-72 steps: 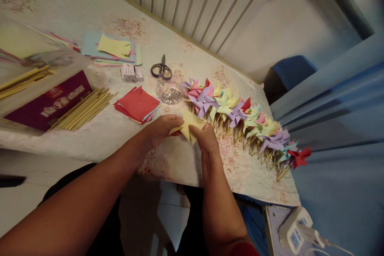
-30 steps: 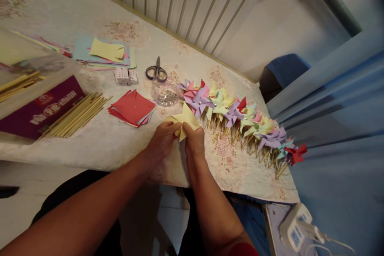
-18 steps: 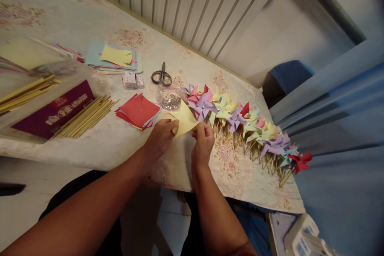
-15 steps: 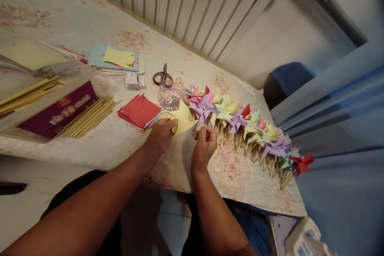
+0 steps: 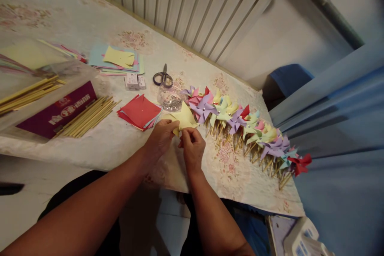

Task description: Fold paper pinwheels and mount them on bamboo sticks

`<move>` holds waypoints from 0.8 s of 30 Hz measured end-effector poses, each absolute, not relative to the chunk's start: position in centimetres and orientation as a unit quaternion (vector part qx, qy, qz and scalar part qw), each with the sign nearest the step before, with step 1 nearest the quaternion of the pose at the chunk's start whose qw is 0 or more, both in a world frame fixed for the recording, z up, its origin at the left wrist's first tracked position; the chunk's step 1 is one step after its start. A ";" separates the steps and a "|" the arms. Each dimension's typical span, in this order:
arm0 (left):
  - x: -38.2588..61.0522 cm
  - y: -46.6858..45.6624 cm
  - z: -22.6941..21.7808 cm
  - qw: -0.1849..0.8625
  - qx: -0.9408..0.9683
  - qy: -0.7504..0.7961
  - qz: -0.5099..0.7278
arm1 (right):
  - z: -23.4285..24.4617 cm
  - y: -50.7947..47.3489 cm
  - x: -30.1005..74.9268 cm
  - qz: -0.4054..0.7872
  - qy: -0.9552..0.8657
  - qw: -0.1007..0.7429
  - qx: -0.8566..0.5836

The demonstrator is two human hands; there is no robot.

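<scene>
A pale yellow paper piece (image 5: pixel 183 117), partly folded, is held over the table's front edge by both hands. My left hand (image 5: pixel 160 140) pinches its left side between thumb and fingers. My right hand (image 5: pixel 192 148) is closed, its fingertips gripping the paper's lower edge. Just right of the hands, a long row of finished paper pinwheels (image 5: pixel 240 122) on wooden sticks runs towards the table's right corner, in purple, yellow, green, pink and red.
A stack of red paper squares (image 5: pixel 138 111), a clear bag of small pins (image 5: pixel 169 100), scissors (image 5: pixel 163 77), small white boxes (image 5: pixel 135 81), a pastel paper pile (image 5: pixel 115 59), wooden sticks (image 5: pixel 88 117) and a maroon box (image 5: pixel 57 109) lie on the floral tablecloth (image 5: pixel 90 16). A radiator (image 5: pixel 186 4) stands behind.
My right hand briefly let go of the yellow paper and drew right, then came back and gripped its lower edge. My left hand kept hold throughout.
</scene>
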State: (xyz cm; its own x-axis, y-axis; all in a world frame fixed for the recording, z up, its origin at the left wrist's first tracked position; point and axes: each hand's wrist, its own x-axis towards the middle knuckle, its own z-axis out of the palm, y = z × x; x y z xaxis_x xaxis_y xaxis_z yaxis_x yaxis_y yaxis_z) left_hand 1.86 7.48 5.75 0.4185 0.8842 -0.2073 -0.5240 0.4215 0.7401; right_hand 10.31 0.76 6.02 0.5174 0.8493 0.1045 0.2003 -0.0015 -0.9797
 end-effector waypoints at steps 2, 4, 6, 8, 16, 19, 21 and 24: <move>1.9 7.4 5.7 0.785 0.311 0.307 0.440 | 6.4 1.0 10.3 0.296 -0.377 0.595 -0.645; 2.0 7.4 5.5 0.772 0.323 0.319 0.446 | 6.5 1.1 10.4 0.301 -0.360 0.603 -0.645; 2.1 7.4 5.0 0.756 0.338 0.337 0.448 | 6.6 1.3 10.5 0.307 -0.343 0.604 -0.651; 2.1 7.5 4.6 0.747 0.351 0.351 0.443 | 6.6 1.4 10.6 0.311 -0.330 0.603 -0.656; 2.4 7.1 4.7 0.732 0.384 0.356 0.436 | 6.8 1.6 10.8 0.292 -0.313 0.595 -0.680; 2.4 7.0 5.0 0.727 0.394 0.361 0.430 | 6.8 1.6 10.8 0.290 -0.314 0.594 -0.682; 2.4 6.9 5.0 0.724 0.401 0.364 0.428 | 6.8 1.7 10.8 0.292 -0.306 0.594 -0.684; 2.4 7.0 4.9 0.720 0.404 0.366 0.430 | 6.8 1.7 10.7 0.295 -0.293 0.596 -0.687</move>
State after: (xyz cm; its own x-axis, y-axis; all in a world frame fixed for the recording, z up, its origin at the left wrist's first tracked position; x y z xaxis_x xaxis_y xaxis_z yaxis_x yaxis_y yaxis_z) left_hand 2.41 6.95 4.88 0.3627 0.9144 -0.1797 -0.3225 0.3040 0.8964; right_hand 10.72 1.73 6.79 0.6544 0.7541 -0.0551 0.0513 -0.1170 -0.9918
